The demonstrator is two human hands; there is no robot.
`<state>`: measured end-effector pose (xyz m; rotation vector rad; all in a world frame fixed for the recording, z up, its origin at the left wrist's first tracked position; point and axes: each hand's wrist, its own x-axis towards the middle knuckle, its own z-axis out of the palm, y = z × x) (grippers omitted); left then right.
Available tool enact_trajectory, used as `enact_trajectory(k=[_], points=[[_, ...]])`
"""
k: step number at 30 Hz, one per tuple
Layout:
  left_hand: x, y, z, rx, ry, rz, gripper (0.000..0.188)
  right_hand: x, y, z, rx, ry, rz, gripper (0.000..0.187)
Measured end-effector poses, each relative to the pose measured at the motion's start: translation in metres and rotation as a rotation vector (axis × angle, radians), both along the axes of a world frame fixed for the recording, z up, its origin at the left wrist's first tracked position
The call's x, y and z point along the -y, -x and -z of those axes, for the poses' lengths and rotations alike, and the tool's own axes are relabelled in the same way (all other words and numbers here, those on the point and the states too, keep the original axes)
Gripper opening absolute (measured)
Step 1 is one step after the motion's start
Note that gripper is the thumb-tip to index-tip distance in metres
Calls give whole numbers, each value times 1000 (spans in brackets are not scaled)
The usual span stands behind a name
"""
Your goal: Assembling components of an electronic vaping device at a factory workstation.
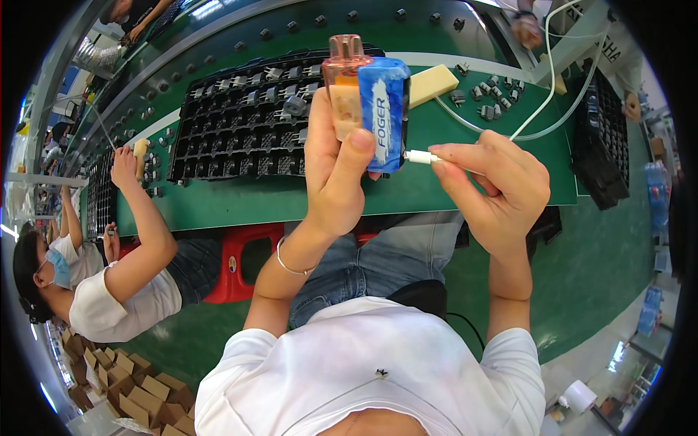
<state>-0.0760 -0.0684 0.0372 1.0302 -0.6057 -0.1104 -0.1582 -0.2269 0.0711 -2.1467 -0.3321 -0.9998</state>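
Note:
My left hand [334,182] is closed around a vape [391,80], held upright above the table's near side. It has a blue rectangular body, with a clear pink mouthpiece part [345,58] at its left. Between thumb and fingers of my right hand [505,189] is the white plug of a charging cable [420,156]. The plug's tip meets the lower right edge of the blue body; whether it sits fully in a port I cannot tell. From the right hand the white cable [550,65] runs up to the frame above.
A black compartment tray [218,156] with small grey-black parts lies behind my left hand. Beyond the vape are a cream block [434,83] and loose small parts [488,110] on the green table [254,200]. Stacked black trays [600,145] stand right. A masked co-worker [120,291] sits left.

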Motion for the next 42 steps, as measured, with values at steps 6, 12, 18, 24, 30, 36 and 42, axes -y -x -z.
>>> enact_trajectory(k=[6, 12, 18, 24, 30, 36, 42], points=[[-1, 1, 2, -10, -16, 58, 48, -2, 1, 1, 2, 48, 17, 19], [3, 7, -8, -47, -33, 40, 46, 0, 3, 1, 24, 78, 45, 19], [7, -2, -9, -68, -54, 76, 44, 1, 1, 2, -9, 41, 3, 18], [0, -33, 6, -86, -2, 308, 54, 9, -3, -16, -154, 22, -51, 22], [9, -40, 4, -81, -51, 322, 53, 53, -38, -38, -450, -165, -183, 30], [12, -42, 4, 134, -381, 101, 53, 42, -80, -7, -596, -226, -579, 36], [-8, -64, -13, 515, -817, -363, 63, 72, -95, 52, -633, -545, -413, 40]])
